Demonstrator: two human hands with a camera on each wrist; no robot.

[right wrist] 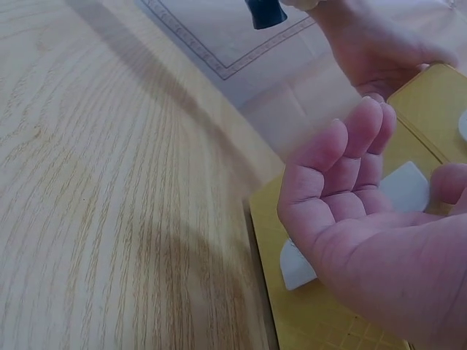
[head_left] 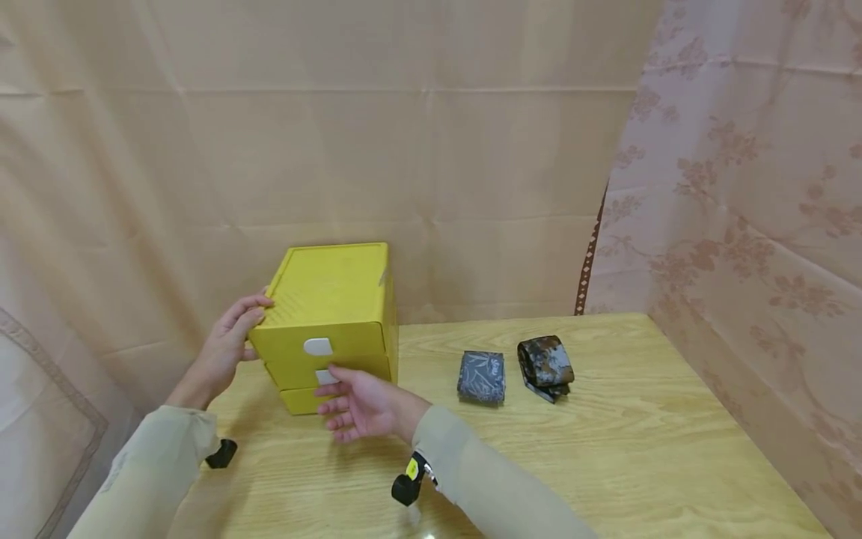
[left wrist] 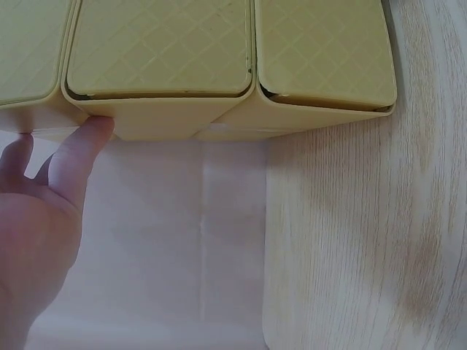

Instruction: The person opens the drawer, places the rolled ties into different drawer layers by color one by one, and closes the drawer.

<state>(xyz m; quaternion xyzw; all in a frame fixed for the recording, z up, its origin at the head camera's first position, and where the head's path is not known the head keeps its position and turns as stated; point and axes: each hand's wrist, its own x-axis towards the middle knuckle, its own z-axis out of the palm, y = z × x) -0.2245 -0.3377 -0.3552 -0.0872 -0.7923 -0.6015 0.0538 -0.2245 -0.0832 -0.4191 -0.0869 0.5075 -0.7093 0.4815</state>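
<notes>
A yellow three-drawer box [head_left: 337, 284] with white pull tabs stands on the table, its drawers pushed in. My left hand [head_left: 229, 340] rests against the box's left side, fingertips at the upper edge; in the left wrist view its thumb [left wrist: 91, 135] touches the side wall. In front of the drawers is my right hand [head_left: 364, 404], palm turned sideways and fingers loosely bent. Its thumb lies right at the middle drawer's white tab [head_left: 326, 376]. The right wrist view shows that tab [right wrist: 406, 186] behind the fingers, with nothing held in the palm.
To the right of the box lie a folded grey patterned pouch [head_left: 481, 376] and a folded camouflage-patterned bundle [head_left: 547, 367]. The wooden table [head_left: 640, 427] meets a beige curtain [head_left: 471, 150] behind and a floral curtain [head_left: 761, 224] at the right.
</notes>
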